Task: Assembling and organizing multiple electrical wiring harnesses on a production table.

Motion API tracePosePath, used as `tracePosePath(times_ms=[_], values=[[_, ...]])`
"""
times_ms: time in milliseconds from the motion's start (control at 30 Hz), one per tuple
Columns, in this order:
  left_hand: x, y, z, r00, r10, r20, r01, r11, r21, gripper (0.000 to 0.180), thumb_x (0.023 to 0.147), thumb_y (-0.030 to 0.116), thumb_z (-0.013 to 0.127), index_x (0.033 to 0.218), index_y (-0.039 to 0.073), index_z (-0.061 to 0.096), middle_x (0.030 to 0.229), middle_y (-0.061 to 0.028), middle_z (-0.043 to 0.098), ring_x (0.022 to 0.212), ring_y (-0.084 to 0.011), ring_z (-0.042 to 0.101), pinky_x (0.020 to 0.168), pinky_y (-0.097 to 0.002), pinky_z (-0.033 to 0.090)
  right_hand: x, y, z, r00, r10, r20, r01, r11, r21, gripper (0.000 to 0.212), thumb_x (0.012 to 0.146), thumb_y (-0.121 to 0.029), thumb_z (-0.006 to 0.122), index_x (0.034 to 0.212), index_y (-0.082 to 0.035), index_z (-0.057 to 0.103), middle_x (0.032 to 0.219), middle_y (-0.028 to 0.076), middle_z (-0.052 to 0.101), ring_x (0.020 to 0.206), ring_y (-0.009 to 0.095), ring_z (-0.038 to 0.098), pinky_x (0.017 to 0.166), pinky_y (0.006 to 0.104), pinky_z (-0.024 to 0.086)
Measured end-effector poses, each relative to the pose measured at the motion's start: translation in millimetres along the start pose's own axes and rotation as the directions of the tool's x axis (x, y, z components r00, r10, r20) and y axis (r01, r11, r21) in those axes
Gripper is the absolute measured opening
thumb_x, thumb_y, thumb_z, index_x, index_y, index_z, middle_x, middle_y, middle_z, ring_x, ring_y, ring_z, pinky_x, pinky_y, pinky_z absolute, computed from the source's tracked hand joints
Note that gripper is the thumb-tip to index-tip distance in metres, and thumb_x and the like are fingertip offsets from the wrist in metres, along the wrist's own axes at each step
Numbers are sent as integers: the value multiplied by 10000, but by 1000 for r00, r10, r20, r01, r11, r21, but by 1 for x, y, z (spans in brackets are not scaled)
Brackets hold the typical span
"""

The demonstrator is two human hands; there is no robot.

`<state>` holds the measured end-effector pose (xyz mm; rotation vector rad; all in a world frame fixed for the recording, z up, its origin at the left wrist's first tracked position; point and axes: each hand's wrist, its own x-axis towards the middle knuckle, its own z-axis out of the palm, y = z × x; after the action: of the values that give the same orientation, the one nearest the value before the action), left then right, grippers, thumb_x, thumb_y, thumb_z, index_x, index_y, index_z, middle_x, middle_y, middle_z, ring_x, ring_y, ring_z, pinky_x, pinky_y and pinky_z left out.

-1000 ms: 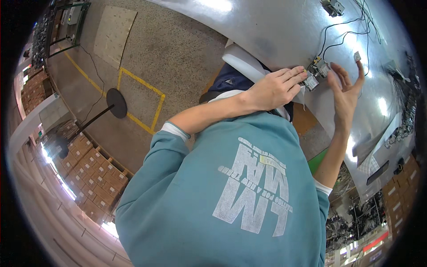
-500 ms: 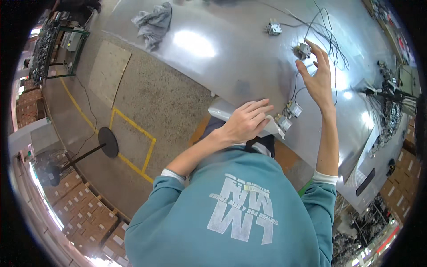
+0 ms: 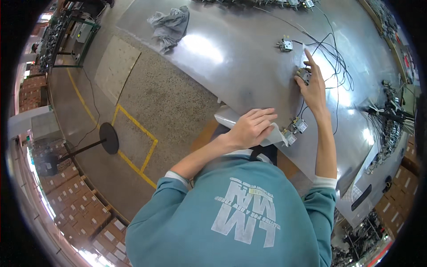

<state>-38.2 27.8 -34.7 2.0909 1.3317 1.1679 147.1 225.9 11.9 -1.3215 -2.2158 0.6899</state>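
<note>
Reaching over the table, my right hand has its thumb against a small, boxy, silvery-grey metal block, index finger stretched past it; with the other fingers partly hidden, I can't tell whether they're gripping. My left hand lies palm down near the table's edge, fingers extended.

Right hand, perhaps gripping metal device

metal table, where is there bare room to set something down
Widest bare patch: between the grey cloth, the left hand and the lone metal block. A smaller one lies between the loose wires and the right-side cable pile. Crowded: around the right hand.
</note>
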Motion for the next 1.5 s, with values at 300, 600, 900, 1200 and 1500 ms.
tracePosePath(times_ms=[300,600,900,1200,1500], values=[[55,-25,17,990,102,-100,-78,971,225,196,977,151,682,1019,-40,686,1332,-188,712,1316,-326,638,1081,-465,506,-35,-21,3,971,216,106,-237,789,567,745,976,-16,719,1624,-138,371,1503,205,520,1340,339,607,1074,445,567],[63,-19,33,971,214,104,-234,778,584,244,959,137,631,1093,-42,726,1446,-219,652,1381,-358,602,1130,-441,497,-43,7,-31,966,229,118,-252,935,251,249,1032,-168,732,1173,37,740,1335,125,676,1150,241,723,941,337,602],[69,-13,38,976,169,137,-217,788,576,245,963,132,634,1090,-53,729,1443,-225,652,1378,-365,603,1120,-432,503,-43,3,-53,936,271,224,-302,946,120,262,1040,-186,725,1152,48,759,1132,117,782,1014,146,721,926,322,609],[69,-12,44,985,135,111,-175,791,587,272,933,137,638,1100,-53,735,1470,-232,632,1399,-370,584,1112,-435,503,-32,-8,-50,965,116,234,-67,976,-209,250,1012,-202,744,1068,40,768,1059,115,770,947,219,742,858,359,602],[71,-13,51,986,148,74,-163,784,599,286,904,142,641,1086,-59,731,1451,-231,640,1383,-373,589,1109,-443,502,-35,-8,-43,987,53,154,-2,950,-312,275,1001,-245,757,1014,29,765,1040,120,756,921,258,735,830,368,595]])
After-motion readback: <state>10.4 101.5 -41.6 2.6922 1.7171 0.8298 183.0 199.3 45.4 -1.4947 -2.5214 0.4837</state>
